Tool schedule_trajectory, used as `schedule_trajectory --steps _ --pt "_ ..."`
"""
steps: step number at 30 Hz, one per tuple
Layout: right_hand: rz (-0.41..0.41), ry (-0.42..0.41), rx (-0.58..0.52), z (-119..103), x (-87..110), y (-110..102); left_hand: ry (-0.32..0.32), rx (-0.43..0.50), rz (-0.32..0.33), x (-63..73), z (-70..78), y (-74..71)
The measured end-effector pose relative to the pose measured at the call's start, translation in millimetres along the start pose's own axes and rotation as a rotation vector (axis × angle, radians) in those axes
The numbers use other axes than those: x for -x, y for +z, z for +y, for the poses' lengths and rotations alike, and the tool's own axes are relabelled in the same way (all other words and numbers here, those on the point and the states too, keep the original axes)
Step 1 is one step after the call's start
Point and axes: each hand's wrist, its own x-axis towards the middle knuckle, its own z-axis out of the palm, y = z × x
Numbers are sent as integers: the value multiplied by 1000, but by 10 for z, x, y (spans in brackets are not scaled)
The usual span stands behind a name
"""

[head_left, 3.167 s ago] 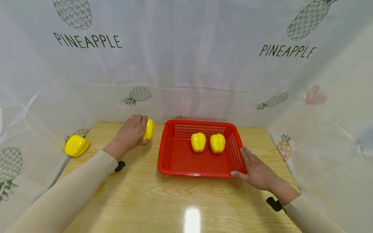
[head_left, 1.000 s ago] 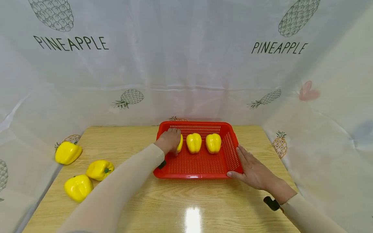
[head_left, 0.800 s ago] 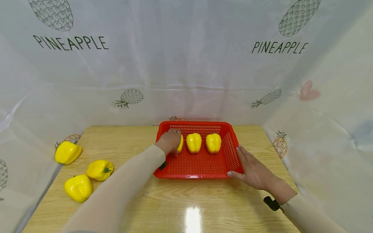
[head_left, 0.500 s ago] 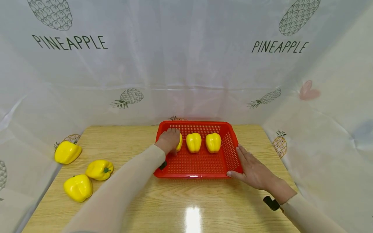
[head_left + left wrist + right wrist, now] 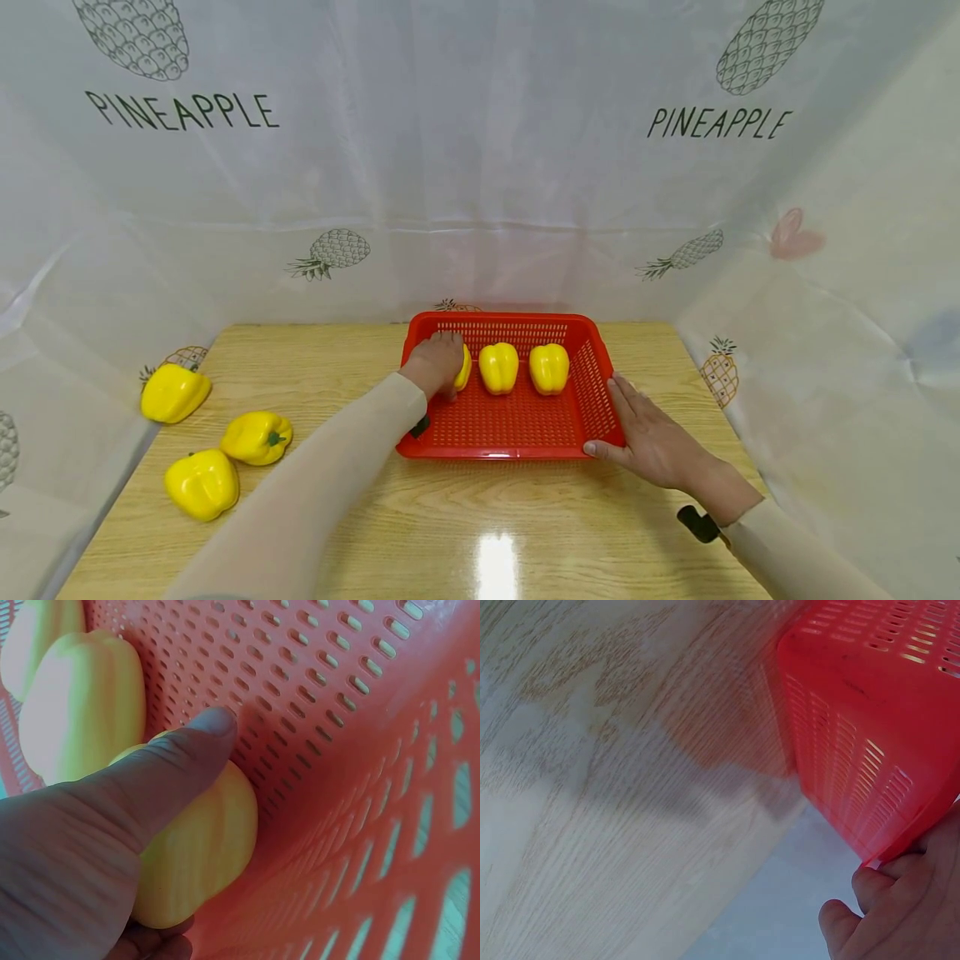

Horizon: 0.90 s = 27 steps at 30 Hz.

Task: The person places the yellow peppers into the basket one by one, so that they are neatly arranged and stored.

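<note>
In the head view my left hand is inside the red plastic basket, at its left end. It grips a yellow bell pepper; the left wrist view shows the thumb laid across this pepper. To its right, a middle pepper and a right pepper stand in a row with it. My right hand rests against the basket's front right corner, fingers straight along the outer side and thumb at the front rim. The right wrist view shows those fingers at the rim.
On the left of the wooden table lie three more yellow peppers: one at the edge, one with a green stem, and one nearer me. A pineapple-print sheet encloses the back and sides.
Since the oldest frame my left hand has carried its pepper rightward into the basket. Two peppers the left arm covered now show. Over the last second hardly anything moves; the right hand stays at the corner.
</note>
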Motion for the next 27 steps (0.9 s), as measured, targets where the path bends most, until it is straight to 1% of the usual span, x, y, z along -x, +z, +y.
schedule_trajectory --steps 9,19,27 --pt "-4 7 1 -16 1 0 13 -20 16 2 -6 2" --pt "-5 13 2 -32 0 -6 10 -30 26 46 9 -16" --pt "-3 12 8 -44 14 -22 40 -61 32 36 2 -24"
